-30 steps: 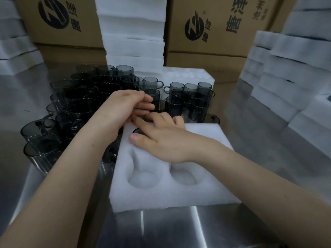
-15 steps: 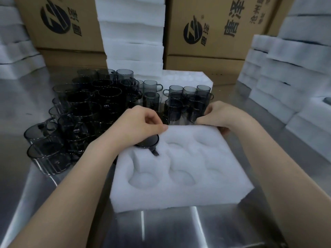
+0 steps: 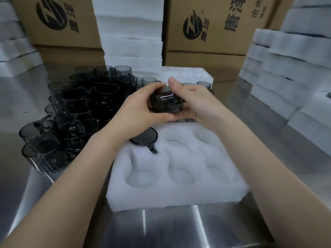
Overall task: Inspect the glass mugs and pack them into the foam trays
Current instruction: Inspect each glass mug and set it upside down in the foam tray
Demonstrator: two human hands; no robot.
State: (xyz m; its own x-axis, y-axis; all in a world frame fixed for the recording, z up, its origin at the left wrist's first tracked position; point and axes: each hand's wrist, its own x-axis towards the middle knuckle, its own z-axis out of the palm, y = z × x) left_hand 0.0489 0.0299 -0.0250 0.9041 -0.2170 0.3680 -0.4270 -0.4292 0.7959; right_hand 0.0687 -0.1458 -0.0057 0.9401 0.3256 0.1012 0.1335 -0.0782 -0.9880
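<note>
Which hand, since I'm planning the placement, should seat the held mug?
Probably right: the right hand grips the held mug nearest the empty middle pocket, while the left hand sits over the seated mug.

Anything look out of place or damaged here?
Nothing stands out. The packed mug sits in the far-left pocket of the foam tray; left hand and right hand grip the held mug on its side. No breakage visible.

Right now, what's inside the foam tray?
One glass mug sits in the foam tray, far-left pocket; the other five look empty. The left hand hides part of its rim.
</note>
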